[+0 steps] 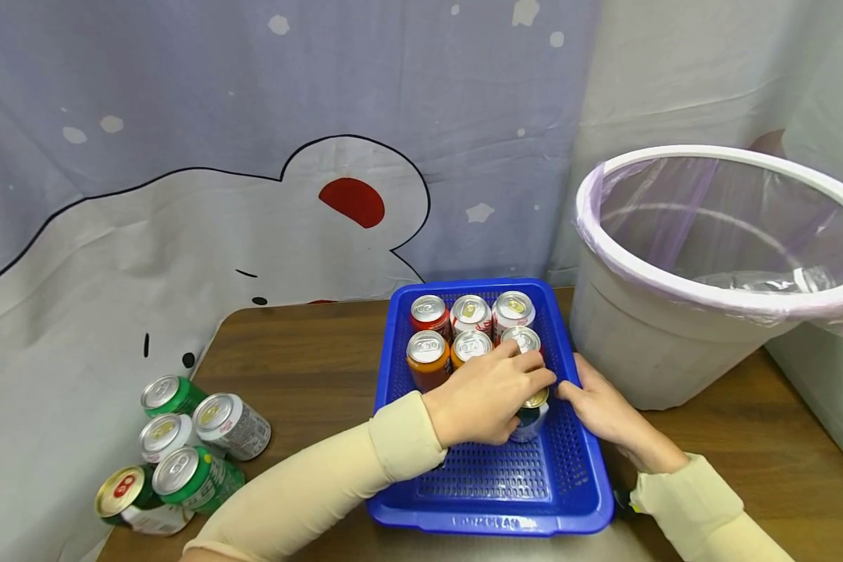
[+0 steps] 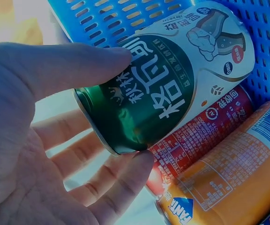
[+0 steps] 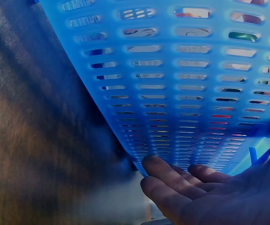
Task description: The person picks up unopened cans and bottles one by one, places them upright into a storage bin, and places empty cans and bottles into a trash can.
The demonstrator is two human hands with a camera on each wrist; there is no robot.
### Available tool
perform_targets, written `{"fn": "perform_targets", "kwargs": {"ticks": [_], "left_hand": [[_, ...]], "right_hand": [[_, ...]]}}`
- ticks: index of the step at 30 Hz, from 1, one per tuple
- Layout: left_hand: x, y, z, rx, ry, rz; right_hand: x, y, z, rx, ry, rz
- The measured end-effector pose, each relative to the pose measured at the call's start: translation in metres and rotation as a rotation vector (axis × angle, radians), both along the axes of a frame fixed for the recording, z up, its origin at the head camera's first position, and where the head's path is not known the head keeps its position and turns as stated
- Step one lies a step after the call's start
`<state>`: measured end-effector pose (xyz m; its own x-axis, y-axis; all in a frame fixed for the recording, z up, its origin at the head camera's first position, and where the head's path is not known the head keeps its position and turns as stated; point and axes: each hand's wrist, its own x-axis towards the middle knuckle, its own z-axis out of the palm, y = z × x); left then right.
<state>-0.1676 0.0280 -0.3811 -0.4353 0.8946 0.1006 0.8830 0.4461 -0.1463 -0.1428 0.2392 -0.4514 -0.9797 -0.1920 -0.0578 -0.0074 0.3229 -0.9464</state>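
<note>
A blue plastic basket point(image 1: 492, 524) holds several drink cans standing in rows, among them an orange can point(image 1: 427, 361) and a red can point(image 1: 429, 314). My left hand point(image 1: 488, 396) reaches into it and grips a green-and-white can point(image 2: 158, 89) near its gold-rimmed top, thumb on one side and fingers around the other. Beside that can, the left wrist view has a red can and an orange Fanta can point(image 2: 233, 173). My right hand point(image 1: 607, 414) holds the basket's right rim, thumb over the edge; the right wrist view shows its fingers by the perforated wall.
A tall white bin point(image 1: 646, 343) with a purple-tinted liner stands close to the basket's right. Several cans, including a green can point(image 1: 200, 480) and a silver can point(image 1: 232, 425), cluster at the table's left. A patterned curtain point(image 1: 253, 94) hangs behind the wooden table point(image 1: 309, 359).
</note>
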Motion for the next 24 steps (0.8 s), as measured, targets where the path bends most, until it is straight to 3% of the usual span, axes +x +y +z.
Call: {"fn": "perform_targets", "kwargs": {"ticks": [16,24], "left_hand": [[0.003,-0.006,-0.004,0.032,0.063,-0.006],[0.006,-0.018,0.002,0.077,0.022,0.016]], "right_hand": [[0.002,0.0,0.0,0.002,-0.005,-0.001],[0.001,0.0,0.001,-0.033,-0.027,0.014]]}}
